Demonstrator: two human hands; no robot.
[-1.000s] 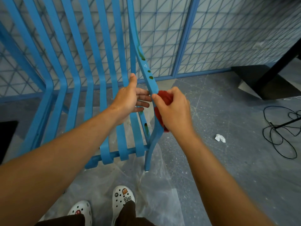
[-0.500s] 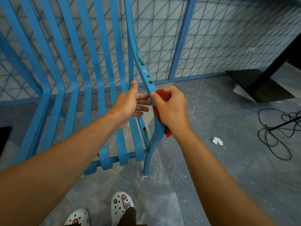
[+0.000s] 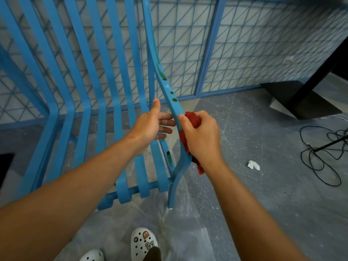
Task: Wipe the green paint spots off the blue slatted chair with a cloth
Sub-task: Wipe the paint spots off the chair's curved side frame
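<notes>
My right hand (image 3: 201, 134) gripped the red cloth (image 3: 193, 119), fingers curled round it, thumb pressed on the right side rail (image 3: 170, 95) of the blue slatted chair (image 3: 105, 102). The cloth sat bunched between palm and rail, touching the rail's outer face, with a tail hanging below my wrist.

My left hand (image 3: 150, 127) was flat, fingers straight, thumb up, braced against the inner face of the same rail, directly opposite the right hand. It held nothing.

Green paint spots (image 3: 174, 100) were visible on the rail just above my hands: two small dots, then a longer smear (image 3: 162, 73) higher up. Another green streak (image 3: 169, 157) was on the seat slat below my left hand, near the front edge.

The chair stood on clear plastic sheeting (image 3: 180, 232) over grey concrete floor (image 3: 263, 204). White clogs (image 3: 144, 242) were at the frame bottom. A crumpled white scrap (image 3: 253, 165) and a tangled black cable (image 3: 323, 153) lay on the floor to the right, well apart from the chair. A blue wire-mesh panel (image 3: 244, 44) stood behind.
</notes>
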